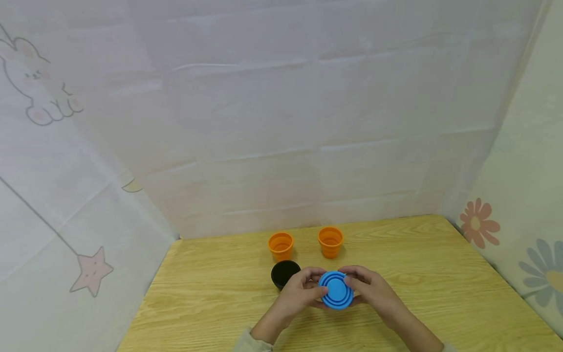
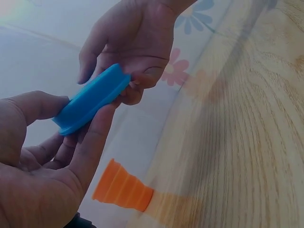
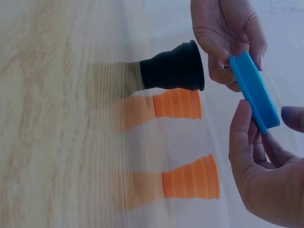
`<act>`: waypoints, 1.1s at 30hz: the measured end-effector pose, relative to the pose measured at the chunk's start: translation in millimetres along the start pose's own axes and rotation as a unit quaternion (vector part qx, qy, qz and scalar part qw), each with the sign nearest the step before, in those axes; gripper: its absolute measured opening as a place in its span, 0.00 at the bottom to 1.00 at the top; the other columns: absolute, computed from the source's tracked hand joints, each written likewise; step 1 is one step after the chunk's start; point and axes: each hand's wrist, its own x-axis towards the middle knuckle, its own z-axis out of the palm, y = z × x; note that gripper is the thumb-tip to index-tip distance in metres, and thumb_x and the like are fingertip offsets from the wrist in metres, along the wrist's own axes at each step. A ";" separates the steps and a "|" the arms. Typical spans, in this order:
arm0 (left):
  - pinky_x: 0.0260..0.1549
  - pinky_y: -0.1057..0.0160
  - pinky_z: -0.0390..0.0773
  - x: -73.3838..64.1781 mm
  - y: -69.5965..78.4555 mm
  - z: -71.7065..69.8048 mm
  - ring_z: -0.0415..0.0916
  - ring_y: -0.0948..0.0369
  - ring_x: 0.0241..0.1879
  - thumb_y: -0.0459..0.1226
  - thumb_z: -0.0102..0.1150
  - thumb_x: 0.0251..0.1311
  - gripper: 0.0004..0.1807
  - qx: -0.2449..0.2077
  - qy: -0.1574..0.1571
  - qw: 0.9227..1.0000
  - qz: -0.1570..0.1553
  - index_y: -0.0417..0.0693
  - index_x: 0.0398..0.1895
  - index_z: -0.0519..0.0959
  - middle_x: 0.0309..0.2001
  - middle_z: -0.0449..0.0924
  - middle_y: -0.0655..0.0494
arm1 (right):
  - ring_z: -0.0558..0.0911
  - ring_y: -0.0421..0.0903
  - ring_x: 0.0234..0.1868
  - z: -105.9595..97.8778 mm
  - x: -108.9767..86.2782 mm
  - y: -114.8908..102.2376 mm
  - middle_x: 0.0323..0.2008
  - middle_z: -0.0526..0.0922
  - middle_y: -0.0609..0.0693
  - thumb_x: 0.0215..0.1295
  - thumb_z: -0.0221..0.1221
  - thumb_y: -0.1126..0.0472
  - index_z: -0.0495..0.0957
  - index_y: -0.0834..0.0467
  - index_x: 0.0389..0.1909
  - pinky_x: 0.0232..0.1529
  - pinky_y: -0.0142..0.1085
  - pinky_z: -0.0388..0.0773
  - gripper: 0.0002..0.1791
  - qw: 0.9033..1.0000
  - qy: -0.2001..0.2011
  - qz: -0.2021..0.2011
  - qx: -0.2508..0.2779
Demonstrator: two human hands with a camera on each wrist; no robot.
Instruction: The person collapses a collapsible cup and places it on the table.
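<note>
A blue collapsible cup, folded flat into concentric rings, is held up between both hands over the table. My left hand pinches its left edge, thumb on the face and fingers behind; the left wrist view shows this cup edge-on. On the opposite edge my right hand holds it with curled fingers, while the thumb in the right wrist view stands slightly off the face. Just beyond the left hand is a black collapsible cup, expanded and upright, partly hidden by that hand in the head view.
Two expanded orange collapsible cups stand upright near the back edge of the wooden table. Pale printed cloth hangs behind the table and along both sides.
</note>
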 end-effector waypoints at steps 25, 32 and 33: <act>0.54 0.64 0.80 2.6 -3.0 4.3 0.74 0.58 0.53 0.30 0.65 0.65 0.13 0.136 0.033 0.982 0.122 0.46 0.52 0.80 0.51 0.78 0.51 | 0.86 0.47 0.40 -10.5 1.7 3.5 0.42 0.84 0.53 0.76 0.49 0.37 0.79 0.64 0.55 0.47 0.43 0.86 0.33 0.994 -0.039 0.068 0.077; 0.59 0.62 0.77 5.7 -9.5 6.6 0.74 0.61 0.52 0.32 0.64 0.67 0.09 0.199 0.023 0.959 0.201 0.49 0.48 0.83 0.49 0.77 0.50 | 0.87 0.48 0.41 -12.1 1.0 5.3 0.45 0.84 0.54 0.77 0.49 0.39 0.76 0.66 0.58 0.48 0.43 0.86 0.32 0.993 -0.056 0.056 0.086; 0.59 0.62 0.77 5.8 -10.0 7.2 0.74 0.62 0.52 0.33 0.64 0.66 0.09 0.217 0.025 0.952 0.214 0.49 0.48 0.84 0.49 0.78 0.51 | 0.87 0.48 0.41 -12.1 0.9 5.2 0.44 0.84 0.53 0.77 0.49 0.39 0.75 0.66 0.59 0.48 0.43 0.86 0.32 0.993 -0.057 0.056 0.088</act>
